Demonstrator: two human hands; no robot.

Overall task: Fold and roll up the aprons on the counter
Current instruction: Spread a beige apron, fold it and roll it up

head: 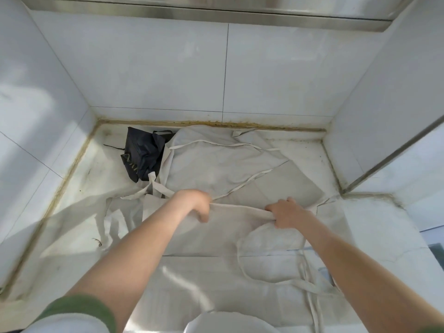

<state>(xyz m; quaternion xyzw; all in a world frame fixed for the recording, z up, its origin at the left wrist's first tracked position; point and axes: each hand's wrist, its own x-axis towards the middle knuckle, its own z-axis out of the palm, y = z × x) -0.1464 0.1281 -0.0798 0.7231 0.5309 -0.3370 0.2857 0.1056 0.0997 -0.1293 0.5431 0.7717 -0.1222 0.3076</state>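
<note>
A pale beige apron (204, 267) lies spread over the white counter (72, 236) in front of me. My left hand (195, 203) grips its upper folded edge on the left. My right hand (287, 213) grips the same edge on the right, fingers curled round the bunched cloth. The apron's neck loop (242, 267) and thin ties (314, 306) trail toward the front right. A second beige apron (216, 162) lies crumpled behind it, its ties draped across. A dark navy apron (144, 156) sits bunched at the back left.
White tiled walls close the counter in at the left (36, 140), the back (192, 73) and the right (384, 116). A steel ledge (216, 15) runs overhead. A white rounded object (223, 324) shows at the bottom edge.
</note>
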